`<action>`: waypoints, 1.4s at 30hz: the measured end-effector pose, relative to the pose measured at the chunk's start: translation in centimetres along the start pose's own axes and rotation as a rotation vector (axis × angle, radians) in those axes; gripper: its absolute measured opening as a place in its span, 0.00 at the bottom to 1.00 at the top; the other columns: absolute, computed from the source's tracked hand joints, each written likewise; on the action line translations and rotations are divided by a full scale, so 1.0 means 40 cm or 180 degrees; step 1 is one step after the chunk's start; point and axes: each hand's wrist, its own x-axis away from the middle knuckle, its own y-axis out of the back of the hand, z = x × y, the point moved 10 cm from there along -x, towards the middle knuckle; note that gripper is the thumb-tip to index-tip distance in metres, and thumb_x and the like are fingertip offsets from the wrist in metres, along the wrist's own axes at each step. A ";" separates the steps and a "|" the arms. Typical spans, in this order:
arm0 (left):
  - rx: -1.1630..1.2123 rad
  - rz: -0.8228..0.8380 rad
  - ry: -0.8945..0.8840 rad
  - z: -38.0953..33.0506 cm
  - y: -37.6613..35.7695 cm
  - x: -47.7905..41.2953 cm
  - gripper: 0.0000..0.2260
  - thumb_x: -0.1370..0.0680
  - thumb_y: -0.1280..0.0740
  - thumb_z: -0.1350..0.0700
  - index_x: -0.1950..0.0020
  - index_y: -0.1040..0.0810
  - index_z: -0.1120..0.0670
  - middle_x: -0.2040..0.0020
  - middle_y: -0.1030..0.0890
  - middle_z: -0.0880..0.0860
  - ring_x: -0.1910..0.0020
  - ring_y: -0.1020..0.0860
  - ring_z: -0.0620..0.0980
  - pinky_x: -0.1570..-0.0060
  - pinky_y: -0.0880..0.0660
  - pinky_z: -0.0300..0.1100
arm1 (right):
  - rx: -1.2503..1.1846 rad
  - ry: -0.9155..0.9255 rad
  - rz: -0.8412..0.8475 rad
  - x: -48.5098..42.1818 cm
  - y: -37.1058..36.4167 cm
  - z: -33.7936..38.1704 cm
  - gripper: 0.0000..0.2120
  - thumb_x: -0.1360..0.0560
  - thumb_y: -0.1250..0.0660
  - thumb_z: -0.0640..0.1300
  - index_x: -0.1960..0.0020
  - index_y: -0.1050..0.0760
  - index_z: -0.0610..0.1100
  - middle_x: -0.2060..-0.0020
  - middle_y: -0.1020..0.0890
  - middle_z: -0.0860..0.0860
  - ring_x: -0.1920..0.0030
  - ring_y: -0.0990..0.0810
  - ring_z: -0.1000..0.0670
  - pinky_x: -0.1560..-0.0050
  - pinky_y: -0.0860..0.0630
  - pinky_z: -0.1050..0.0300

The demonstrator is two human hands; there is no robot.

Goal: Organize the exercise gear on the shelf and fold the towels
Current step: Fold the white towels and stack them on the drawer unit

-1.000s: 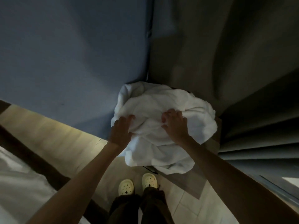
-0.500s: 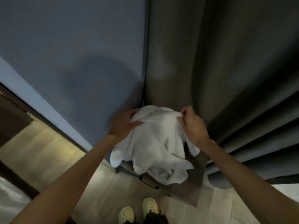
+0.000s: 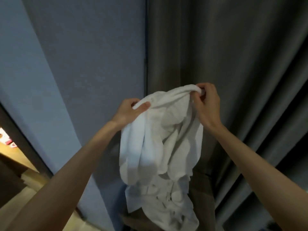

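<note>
We hold the white towel [image 3: 160, 147] up in the middle of the frame. Its upper edge runs between our two hands, and the rest hangs in bunched folds. The lower end seems to reach a brown surface [image 3: 202, 197] at the bottom centre. Our left hand [image 3: 131, 110] pinches the edge, with the thumb on top and the fingers [image 3: 133, 102] curled behind. Our right hand [image 3: 206, 104], higher and further right, is curled round a rolled, gathered bit of the same edge.

To do this well, we think we should first find the true corners, since what we hold looks like bunched hem. Sliding both hands outward along the edge until it runs taut would do that. Next we would lift until the lower end hangs free and give a light shake to drop the creases. Only then should corner meet corner.

The cloth looks thick, soft and limp, likely terry, so it will sag and twist unless the edge is held under tension. Its folds are rounded and puffy rather than sharp. Behind it, on the right of the frame, a grey curtain [image 3: 233, 64] falls in heavy vertical pleats. On the left is a smooth, matt blue-grey wall [image 3: 83, 64]. A strip of pale wooden floor [image 3: 33, 197] shows at the lower left.
</note>
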 end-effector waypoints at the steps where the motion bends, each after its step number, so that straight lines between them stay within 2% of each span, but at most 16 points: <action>1: -0.0099 0.0187 -0.0009 -0.007 -0.001 0.001 0.10 0.24 0.31 0.52 0.64 0.26 0.50 0.67 0.26 0.45 0.70 0.28 0.36 0.70 0.34 0.26 | 0.0050 -0.0033 0.0018 -0.003 0.003 -0.001 0.03 0.21 0.38 0.43 0.48 0.28 0.46 0.50 0.26 0.51 0.56 0.28 0.67 0.54 0.31 0.75; 3: -0.0320 0.0840 0.0237 0.034 -0.029 0.024 0.05 0.27 0.28 0.50 0.55 0.22 0.48 0.59 0.22 0.44 0.61 0.25 0.38 0.62 0.31 0.28 | 0.0275 -0.0131 0.0240 0.004 -0.008 -0.014 0.03 0.20 0.39 0.44 0.47 0.29 0.47 0.50 0.27 0.52 0.55 0.29 0.66 0.55 0.32 0.77; 6: -0.0863 0.1658 0.0540 0.155 -0.078 0.102 0.22 0.30 0.25 0.48 0.39 0.23 0.53 0.45 0.20 0.50 0.48 0.22 0.47 0.48 0.27 0.38 | 0.0472 -0.0319 0.0499 0.048 -0.024 -0.054 0.03 0.19 0.40 0.44 0.46 0.30 0.47 0.49 0.26 0.51 0.55 0.28 0.61 0.56 0.32 0.74; 8: -0.1344 0.1915 0.0592 0.242 -0.114 0.155 0.29 0.31 0.28 0.41 0.37 0.24 0.58 0.40 0.21 0.55 0.43 0.23 0.52 0.47 0.29 0.37 | 0.0348 -0.0522 0.0380 0.070 -0.003 -0.079 0.03 0.19 0.41 0.44 0.46 0.31 0.48 0.48 0.25 0.50 0.54 0.27 0.59 0.55 0.32 0.72; 10: -0.1671 0.2015 0.0989 0.341 -0.144 0.205 0.26 0.25 0.32 0.43 0.36 0.24 0.61 0.38 0.22 0.59 0.40 0.24 0.55 0.48 0.31 0.37 | 0.0232 -0.0642 0.0361 0.084 0.011 -0.091 0.02 0.19 0.41 0.45 0.46 0.31 0.49 0.49 0.25 0.50 0.54 0.26 0.60 0.55 0.32 0.72; 12: -0.1669 0.1621 0.1325 0.387 -0.146 0.225 0.22 0.21 0.37 0.46 0.34 0.26 0.61 0.36 0.24 0.60 0.38 0.25 0.57 0.44 0.30 0.41 | 0.0321 -0.0527 0.0475 0.094 0.016 -0.083 0.02 0.19 0.41 0.45 0.47 0.31 0.49 0.51 0.25 0.52 0.54 0.26 0.60 0.56 0.31 0.71; 15: -0.0624 0.0545 0.1448 0.334 -0.110 0.208 0.21 0.19 0.39 0.47 0.33 0.26 0.60 0.35 0.25 0.59 0.36 0.27 0.58 0.39 0.30 0.44 | 0.0437 -0.0513 0.0788 0.117 0.012 -0.089 0.03 0.21 0.39 0.41 0.48 0.32 0.46 0.53 0.25 0.49 0.57 0.25 0.57 0.59 0.30 0.68; 17: 0.0106 0.0130 0.1439 0.257 -0.093 0.187 0.18 0.20 0.37 0.50 0.35 0.25 0.61 0.39 0.24 0.57 0.39 0.25 0.55 0.41 0.29 0.44 | 0.0338 -0.0818 0.1348 0.152 -0.017 -0.134 0.13 0.25 0.35 0.38 0.45 0.35 0.46 0.50 0.26 0.46 0.54 0.24 0.49 0.57 0.24 0.60; 19: 0.0762 -0.0004 0.1305 0.161 -0.097 0.164 0.15 0.22 0.33 0.53 0.41 0.23 0.62 0.44 0.21 0.58 0.45 0.23 0.54 0.45 0.25 0.46 | 0.0163 -0.1072 0.2010 0.207 -0.048 -0.165 0.26 0.29 0.29 0.36 0.39 0.39 0.48 0.46 0.27 0.44 0.50 0.23 0.45 0.52 0.22 0.55; 23: 0.1169 0.0083 0.0835 -0.054 -0.143 0.138 0.07 0.21 0.35 0.59 0.46 0.21 0.60 0.54 0.19 0.56 0.54 0.22 0.50 0.60 0.23 0.36 | -0.0261 -0.1253 0.2966 0.317 -0.101 -0.129 0.39 0.32 0.23 0.44 0.29 0.42 0.49 0.46 0.27 0.56 0.52 0.26 0.60 0.53 0.30 0.71; 26: 0.1435 0.0490 0.0423 -0.206 -0.224 0.145 0.09 0.21 0.35 0.60 0.44 0.21 0.61 0.52 0.18 0.57 0.55 0.20 0.47 0.55 0.22 0.37 | -0.1055 -0.1575 0.2497 0.314 -0.080 -0.118 0.36 0.43 0.21 0.61 0.42 0.27 0.45 0.50 0.19 0.62 0.53 0.22 0.66 0.42 0.29 0.62; 28: 0.1588 0.0549 0.0233 -0.265 -0.255 0.147 0.11 0.21 0.35 0.60 0.40 0.22 0.59 0.47 0.18 0.57 0.50 0.20 0.48 0.49 0.22 0.39 | -0.0944 -0.1370 0.2123 0.275 -0.022 -0.116 0.26 0.32 0.26 0.57 0.41 0.23 0.44 0.50 0.17 0.55 0.48 0.19 0.58 0.40 0.24 0.52; 31: 0.1604 0.0406 -0.0153 -0.320 -0.253 0.148 0.18 0.22 0.33 0.57 0.32 0.28 0.49 0.37 0.22 0.49 0.39 0.23 0.44 0.41 0.26 0.39 | -0.1075 -0.1084 0.1471 0.194 0.095 -0.110 0.11 0.24 0.32 0.48 0.45 0.21 0.45 0.51 0.16 0.51 0.49 0.18 0.53 0.48 0.21 0.54; 36: 0.0534 0.0695 -0.0021 -0.223 -0.332 0.227 0.33 0.29 0.24 0.57 0.31 0.38 0.40 0.37 0.29 0.35 0.41 0.29 0.27 0.46 0.30 0.24 | -0.1665 -0.1015 0.1251 0.106 0.187 -0.089 0.11 0.21 0.35 0.46 0.43 0.22 0.41 0.51 0.17 0.48 0.52 0.17 0.54 0.56 0.21 0.63; 39: 0.0167 0.0722 0.0628 -0.054 -0.378 0.300 0.27 0.27 0.27 0.57 0.30 0.32 0.51 0.39 0.25 0.44 0.40 0.24 0.42 0.57 0.30 0.22 | -0.1643 -0.1082 0.1259 0.103 0.215 -0.104 0.10 0.22 0.35 0.49 0.47 0.22 0.44 0.54 0.16 0.51 0.55 0.17 0.55 0.58 0.21 0.63; 42: -0.0080 0.0070 0.1023 0.048 -0.337 0.335 0.16 0.21 0.34 0.56 0.34 0.28 0.59 0.43 0.23 0.54 0.44 0.23 0.53 0.57 0.29 0.33 | -0.1594 -0.1301 0.0952 0.094 0.263 -0.159 0.11 0.24 0.32 0.49 0.52 0.22 0.41 0.58 0.17 0.50 0.57 0.18 0.52 0.60 0.20 0.59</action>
